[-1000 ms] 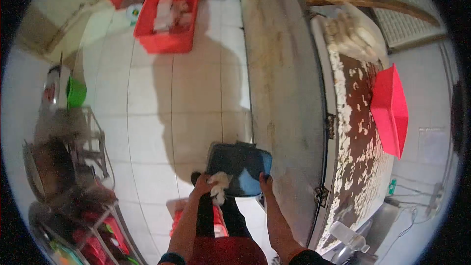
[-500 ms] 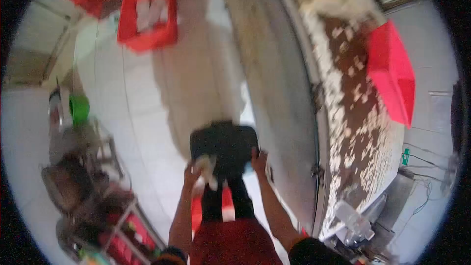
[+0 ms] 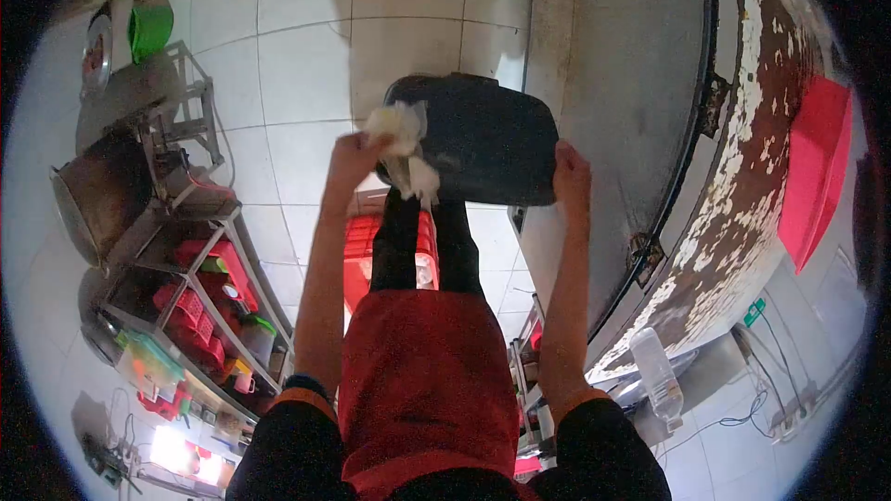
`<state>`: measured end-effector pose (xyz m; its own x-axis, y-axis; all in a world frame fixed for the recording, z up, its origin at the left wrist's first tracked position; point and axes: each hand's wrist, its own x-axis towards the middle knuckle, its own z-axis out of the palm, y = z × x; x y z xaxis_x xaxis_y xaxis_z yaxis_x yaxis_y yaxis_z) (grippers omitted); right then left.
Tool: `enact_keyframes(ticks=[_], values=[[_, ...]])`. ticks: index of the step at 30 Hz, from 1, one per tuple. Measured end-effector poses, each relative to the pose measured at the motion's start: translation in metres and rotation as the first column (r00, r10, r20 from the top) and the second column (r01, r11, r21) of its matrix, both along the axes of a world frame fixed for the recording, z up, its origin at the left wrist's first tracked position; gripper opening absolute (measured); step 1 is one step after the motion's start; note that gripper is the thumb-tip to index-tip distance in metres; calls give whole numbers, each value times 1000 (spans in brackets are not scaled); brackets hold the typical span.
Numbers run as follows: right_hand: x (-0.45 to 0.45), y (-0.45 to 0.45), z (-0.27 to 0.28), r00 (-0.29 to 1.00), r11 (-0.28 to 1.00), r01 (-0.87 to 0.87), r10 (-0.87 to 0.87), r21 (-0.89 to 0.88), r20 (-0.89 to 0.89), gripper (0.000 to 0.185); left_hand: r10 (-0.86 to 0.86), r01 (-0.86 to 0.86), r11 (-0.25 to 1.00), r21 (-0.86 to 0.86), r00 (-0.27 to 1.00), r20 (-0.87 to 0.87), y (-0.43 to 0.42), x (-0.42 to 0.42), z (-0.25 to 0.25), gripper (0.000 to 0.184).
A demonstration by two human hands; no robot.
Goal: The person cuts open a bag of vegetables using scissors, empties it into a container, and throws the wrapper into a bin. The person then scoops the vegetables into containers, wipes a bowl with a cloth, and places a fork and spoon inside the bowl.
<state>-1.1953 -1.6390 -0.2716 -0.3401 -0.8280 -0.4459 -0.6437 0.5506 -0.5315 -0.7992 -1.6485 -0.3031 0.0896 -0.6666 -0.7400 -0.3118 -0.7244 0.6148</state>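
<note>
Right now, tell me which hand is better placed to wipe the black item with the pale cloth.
Left, I'd judge: the left hand holds the pale cloth at the left side of the black item, while the right hand grips its right edge and could steady it.

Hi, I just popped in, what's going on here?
A person in red and black clothes is holding a dark, round-cornered flat thing out in front of them. The right hand grips one side; the left hand is at the other, holding a pale, crumpled piece, perhaps a cloth or plastic. A red crate is down by their legs.
</note>
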Motion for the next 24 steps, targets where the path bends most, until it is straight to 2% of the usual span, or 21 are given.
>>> enact_keyframes(ticks=[1,2,3,4,5,6,7,8,9,10,11,13,14,15,16,17,18,19,21,22,24], values=[[-3,-21,11,994,991,-92,97,97,-45,60,-54,55,997,46,998,-8,-24,3,14,45],[-8,-39,17,994,990,-97,102,101,-46,60,-109,110,990,93,994,-19,-46,6,27,46],[-12,-59,19,981,944,-161,186,288,-59,64,-186,187,981,51,982,-21,-61,12,19,46],[-14,-78,23,962,861,-210,266,463,-57,69,-492,502,863,-55,861,127,-81,16,18,46],[-12,-94,30,962,859,-209,266,467,-58,69,-675,743,655,-135,657,337,-101,19,18,48],[-9,-108,37,979,828,-189,201,528,36,72,-735,990,130,-52,131,666,-125,21,35,51],[-8,-119,38,984,791,-175,126,587,124,76,-667,682,728,-71,729,154,-142,17,52,59],[-9,-129,33,984,791,-175,127,586,122,76,-62,142,955,259,954,-295,-157,12,61,69],[-10,-141,29,980,783,-157,48,602,193,75,-502,514,858,-6,835,-228,-167,17,47,75],[-11,-152,27,965,775,-144,-29,616,261,75,-832,842,476,-253,525,180,-177,23,32,82],[-10,-158,26,966,759,-128,-51,638,255,74,-773,926,136,-353,322,547,-187,29,17,90],[-9,-167,30,960,727,-128,-80,674,268,74,-807,946,118,-301,268,526,-199,25,12,91],[-9,-169,32,955,693,-127,-109,710,277,75,-765,769,593,-240,631,132,-200,24,10,93],[-9,-169,32,955,689,-125,-112,714,276,75,-641,631,766,-125,764,-67,-199,25,10,93],[-8,-170,33,956,701,-123,-105,702,273,75,-436,450,893,20,874,-213,-199,26,10,94],[-8,-173,34,958,715,-122,-98,689,271,75,-750,762,557,-330,632,193,-200,33,13,94],[-4,-177,39,957,716,-121,-100,688,272,75,-794,873,285,-397,446,412,-201,36,14,94],[0,-180,45,961,746,-99,-100,659,258,74,-710,913,6,-407,291,642,-202,39,16,94],[-1,-177,42,964,767,-73,-108,638,241,74,-711,922,89,-378,324,624,-203,42,12,92],[-3,-183,36,953,741,-116,-104,662,284,73,-710,923,116,-367,335,619,-204,43,7,92],[-4,-184,31,940,716,-159,-101,680,326,72,-674,929,34,-368,293,678,-206,43,5,89]])
